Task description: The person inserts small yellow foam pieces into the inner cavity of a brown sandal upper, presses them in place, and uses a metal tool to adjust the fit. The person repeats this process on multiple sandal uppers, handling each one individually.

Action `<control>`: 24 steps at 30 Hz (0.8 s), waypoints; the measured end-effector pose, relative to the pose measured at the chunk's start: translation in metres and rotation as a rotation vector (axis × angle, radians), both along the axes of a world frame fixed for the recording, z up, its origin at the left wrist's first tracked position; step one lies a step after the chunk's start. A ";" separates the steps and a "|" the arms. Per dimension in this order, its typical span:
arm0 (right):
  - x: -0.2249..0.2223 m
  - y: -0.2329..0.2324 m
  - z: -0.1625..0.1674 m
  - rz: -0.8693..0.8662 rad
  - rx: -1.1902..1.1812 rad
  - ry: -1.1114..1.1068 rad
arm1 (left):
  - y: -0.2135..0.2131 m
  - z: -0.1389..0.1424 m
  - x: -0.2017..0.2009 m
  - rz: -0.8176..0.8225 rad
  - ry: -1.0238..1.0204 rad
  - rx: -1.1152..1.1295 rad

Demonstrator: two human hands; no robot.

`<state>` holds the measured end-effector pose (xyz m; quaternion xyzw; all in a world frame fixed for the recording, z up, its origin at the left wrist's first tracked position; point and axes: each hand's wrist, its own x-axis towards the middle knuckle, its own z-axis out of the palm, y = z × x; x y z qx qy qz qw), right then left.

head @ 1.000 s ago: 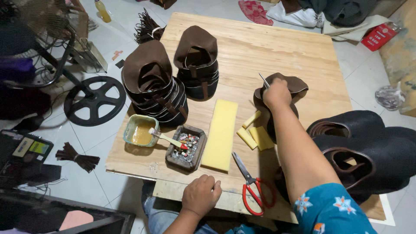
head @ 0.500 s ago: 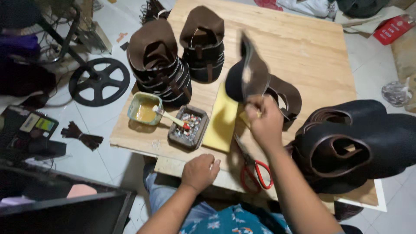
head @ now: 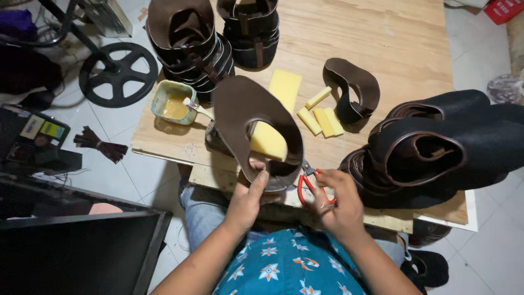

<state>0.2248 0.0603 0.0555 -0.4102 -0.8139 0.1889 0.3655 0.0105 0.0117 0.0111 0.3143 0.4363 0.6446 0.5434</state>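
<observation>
My left hand (head: 248, 198) pinches the near edge of a brown leather shoe upper (head: 246, 112) and holds it up flat above the board's front edge. My right hand (head: 337, 203) closes around the red handles of a pair of scissors (head: 309, 184) lying at the board's near edge. A long yellow foam block (head: 278, 112) shows through and behind the held piece. Another brown upper (head: 352, 90) stands curled on the wooden board (head: 376, 38), with several small yellow foam pieces (head: 319, 117) beside it.
Two stacks of brown uppers (head: 185, 41) stand at the back left of the board. A glue tub with a brush (head: 174, 104) sits by them. A pile of dark uppers (head: 436, 145) fills the right side. A black wheel-shaped stand (head: 117, 74) lies on the tiled floor.
My right hand brought a brown upper from the middle of the board toward me; my left hand now holds it, and my right hand has dropped onto the scissors.
</observation>
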 end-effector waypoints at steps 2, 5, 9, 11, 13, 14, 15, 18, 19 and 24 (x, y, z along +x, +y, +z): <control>0.005 0.011 -0.014 -0.124 -0.134 -0.157 | 0.001 0.003 -0.008 0.066 0.296 0.191; 0.008 0.022 -0.036 -0.190 -0.303 -0.480 | -0.001 0.013 -0.015 -0.014 0.016 -0.047; 0.013 0.034 -0.061 -0.197 -0.420 -0.629 | -0.002 0.030 -0.014 0.001 0.191 0.004; 0.017 0.044 -0.073 -0.194 -0.497 -0.656 | -0.001 0.039 -0.015 0.023 0.375 0.000; 0.022 0.055 -0.087 -0.177 -0.517 -0.624 | 0.000 0.048 -0.019 0.062 0.348 0.251; 0.027 0.061 -0.093 -0.139 -0.663 -0.455 | 0.000 0.052 -0.021 0.080 0.332 0.379; 0.033 0.064 -0.099 -0.095 -0.805 -0.284 | 0.000 0.057 -0.025 0.130 0.469 0.438; 0.055 0.052 -0.113 0.057 -1.098 0.086 | 0.000 0.073 -0.035 0.241 0.722 0.538; 0.063 0.044 -0.114 0.109 -1.174 0.185 | -0.001 0.078 -0.037 0.249 0.698 0.527; 0.086 0.003 -0.103 0.264 -1.006 0.237 | 0.000 0.096 -0.041 0.370 0.962 0.650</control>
